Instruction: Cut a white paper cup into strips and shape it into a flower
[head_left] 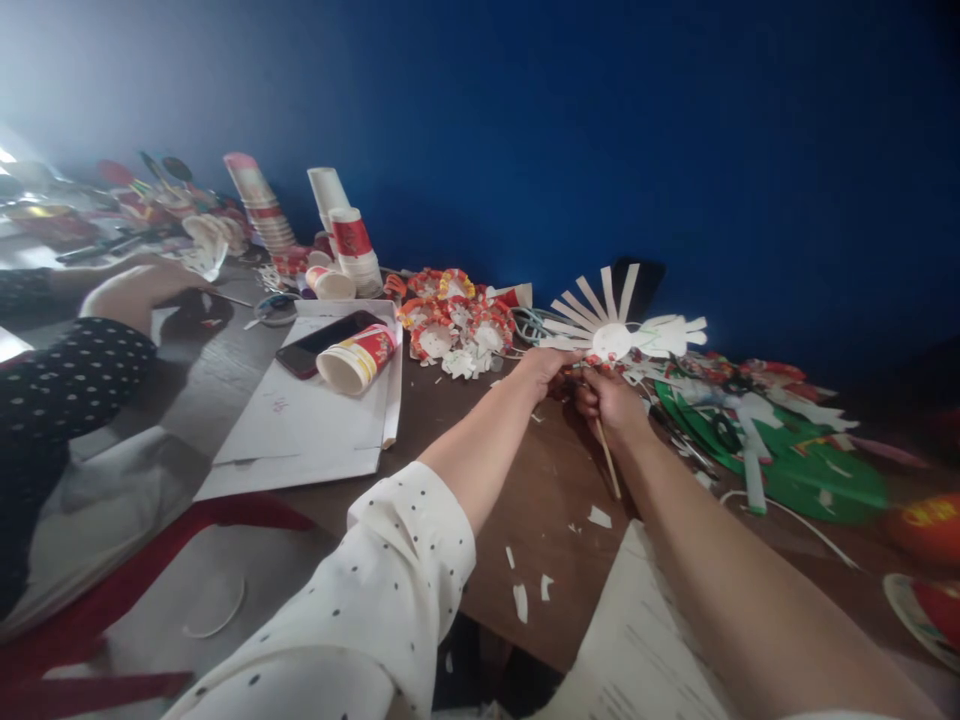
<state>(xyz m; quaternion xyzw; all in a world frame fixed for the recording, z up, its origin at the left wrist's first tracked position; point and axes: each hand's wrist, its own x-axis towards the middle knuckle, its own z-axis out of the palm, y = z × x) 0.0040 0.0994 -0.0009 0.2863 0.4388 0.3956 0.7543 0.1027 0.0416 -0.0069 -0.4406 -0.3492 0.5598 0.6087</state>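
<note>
A paper cup cut into a fan of strips [611,343] is spread out over the far side of the table, its white round base facing me. My left hand [550,370] is closed at the near edge of this cut cup, fingers partly hidden. Close beside it, my right hand [613,402] is closed around a thin wooden stick [608,462], whose lower end slants down below the fist. Just right of the strips lies another cut white paper piece [667,335]. The exact contact between stick and cup is hidden by my fingers.
A co-worker's hand [146,285] works at the left. Stacked paper cups [352,250] stand by the blue wall. A phone [326,345] and a red-and-white cup [356,360] lie on a white box [300,430]. Cut red scraps [457,325] and green discs [832,480] flank my hands.
</note>
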